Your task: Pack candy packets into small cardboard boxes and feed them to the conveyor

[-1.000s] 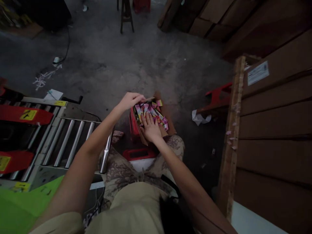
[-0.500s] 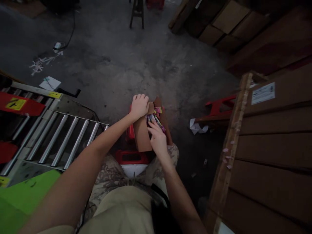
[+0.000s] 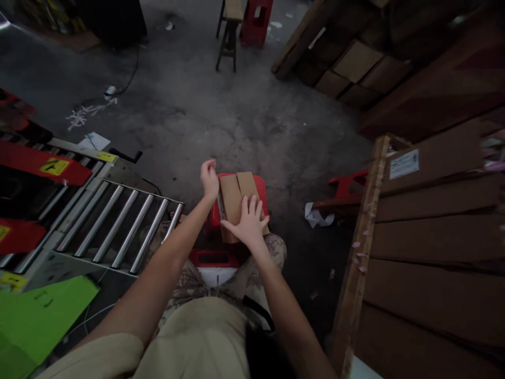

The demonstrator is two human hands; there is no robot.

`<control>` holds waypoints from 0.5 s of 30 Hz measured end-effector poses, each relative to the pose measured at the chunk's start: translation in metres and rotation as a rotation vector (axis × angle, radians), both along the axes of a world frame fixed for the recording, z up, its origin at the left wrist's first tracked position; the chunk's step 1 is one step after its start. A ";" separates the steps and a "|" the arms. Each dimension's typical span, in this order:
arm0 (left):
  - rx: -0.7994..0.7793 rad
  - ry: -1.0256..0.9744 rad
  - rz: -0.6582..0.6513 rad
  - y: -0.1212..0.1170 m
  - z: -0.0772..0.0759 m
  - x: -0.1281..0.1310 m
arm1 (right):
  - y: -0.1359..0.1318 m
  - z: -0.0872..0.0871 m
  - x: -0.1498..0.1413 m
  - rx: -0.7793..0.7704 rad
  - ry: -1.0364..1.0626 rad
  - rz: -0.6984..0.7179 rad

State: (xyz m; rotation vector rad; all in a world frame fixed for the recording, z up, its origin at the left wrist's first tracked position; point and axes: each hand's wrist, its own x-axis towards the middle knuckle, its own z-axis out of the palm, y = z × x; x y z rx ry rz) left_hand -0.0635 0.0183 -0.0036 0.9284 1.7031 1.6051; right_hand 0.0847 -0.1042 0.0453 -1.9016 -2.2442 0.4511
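A small brown cardboard box rests on a red plastic stool between my knees, its top flaps folded down over the contents. My right hand lies open on the flaps, fingers spread and thumb stretched toward the box's left edge. Just left of the box is my left hand, its fingers curled in; whether anything is inside them is hidden. Another red stool is partly visible between my thighs.
To my left stands a roller conveyor with red parts, and a green sheet lies below it. Stacked cartons line my right behind a wooden frame. Farther ahead are a wooden stool and a red stool.
The box's flaps have come down, covering the colourful packets that showed inside. My right hand has moved from the packets onto the flaps; my left hand has left the box's edge and curled.
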 end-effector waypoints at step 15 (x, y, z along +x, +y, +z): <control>-0.494 -0.953 -0.447 -0.176 -0.050 0.059 | -0.029 -0.021 0.111 -0.065 0.864 -0.374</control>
